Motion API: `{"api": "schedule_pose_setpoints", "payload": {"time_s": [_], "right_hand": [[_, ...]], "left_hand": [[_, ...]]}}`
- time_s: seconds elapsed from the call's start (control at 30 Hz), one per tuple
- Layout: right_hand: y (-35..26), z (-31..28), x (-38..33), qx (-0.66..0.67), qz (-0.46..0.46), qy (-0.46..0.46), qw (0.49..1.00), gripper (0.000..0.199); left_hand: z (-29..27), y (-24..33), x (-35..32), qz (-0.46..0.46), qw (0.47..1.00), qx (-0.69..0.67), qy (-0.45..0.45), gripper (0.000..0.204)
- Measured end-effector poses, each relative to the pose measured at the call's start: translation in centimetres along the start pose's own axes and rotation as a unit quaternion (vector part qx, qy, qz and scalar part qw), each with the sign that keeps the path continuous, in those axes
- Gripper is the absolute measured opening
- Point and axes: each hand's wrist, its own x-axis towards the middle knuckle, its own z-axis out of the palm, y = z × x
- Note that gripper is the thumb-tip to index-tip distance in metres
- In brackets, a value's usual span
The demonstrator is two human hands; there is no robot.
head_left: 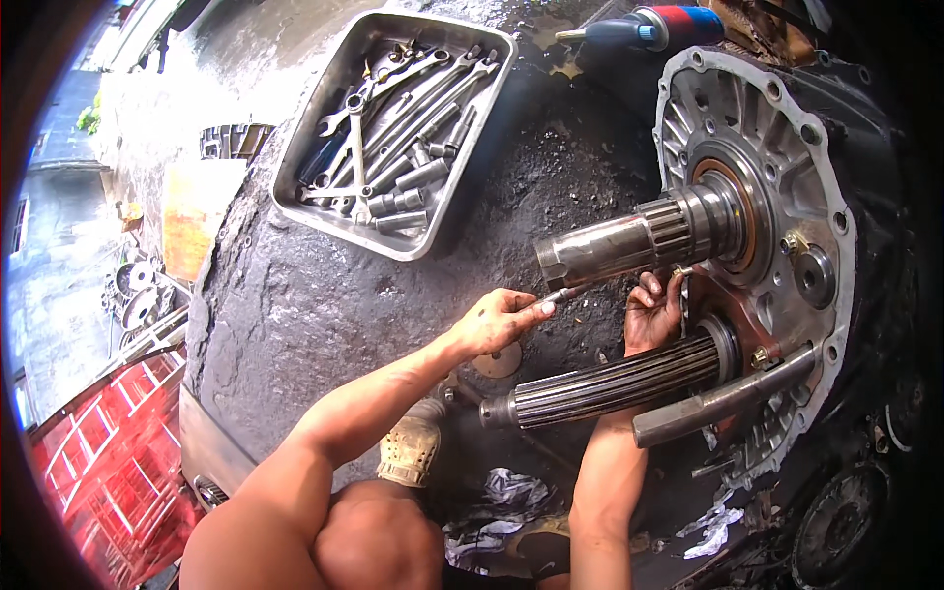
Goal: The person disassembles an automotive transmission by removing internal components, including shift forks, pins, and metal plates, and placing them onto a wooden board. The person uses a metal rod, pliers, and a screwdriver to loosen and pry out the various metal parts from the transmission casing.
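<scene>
Your left hand (497, 320) pinches a slim metal tool (565, 293); your right hand (654, 313) curls fingers (grip unclear) against the gearbox housing (787, 177), below the splined shaft (629, 241).

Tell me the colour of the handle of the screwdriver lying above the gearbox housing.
Blue and red, as the head view shows: the screwdriver handle lies at the top, above the housing.

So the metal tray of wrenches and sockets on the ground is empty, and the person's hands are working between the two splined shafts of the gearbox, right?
Not quite. The head view shows the metal tray full of wrenches and sockets, not empty. The rest holds: the left hand and right hand work between the upper splined shaft and lower splined shaft.
</scene>
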Motion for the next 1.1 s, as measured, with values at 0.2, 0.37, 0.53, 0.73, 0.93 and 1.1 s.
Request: {"api": "schedule_pose_setpoints", "payload": {"time_s": [0.2, 0.37, 0.53, 0.73, 0.93, 1.1], "right_hand": [[-0.8, -2.8, 0.5, 0.072, 0.046, -0.011, 0.996, 0.02], [-0.1, -1.3, -0.3, 0.088, 0.065, -0.059, 0.992, 0.03], [0.9, -0.9, -0.2, 0.144, 0.041, -0.096, 0.984, 0.029], [1.4, -0.8, 0.0, -0.019, -0.106, 0.074, 0.991, 0.019], [1.5, 0.8, -0.2, -0.008, -0.053, -0.006, 0.999, 0.021], [0.3, -2.1, 0.4, 0.004, -0.029, 0.008, 1.0, 0.025]], "left_hand": [[0.1, -0.2, 0.0, 0.033, 0.999, -0.003, -0.002, 0.048], [0.0, -0.1, -0.3, 0.026, 1.0, -0.003, 0.0, 0.047], [0.1, 0.2, -0.4, 0.028, 1.0, -0.001, -0.006, 0.045], [-0.1, -0.1, -0.3, 0.012, 0.999, 0.031, -0.003, 0.045], [-0.3, -0.4, -0.1, 0.016, 1.0, 0.022, -0.002, 0.044], [0.5, 0.1, 0.1, 0.01, 0.999, 0.025, -0.019, 0.042]]}}
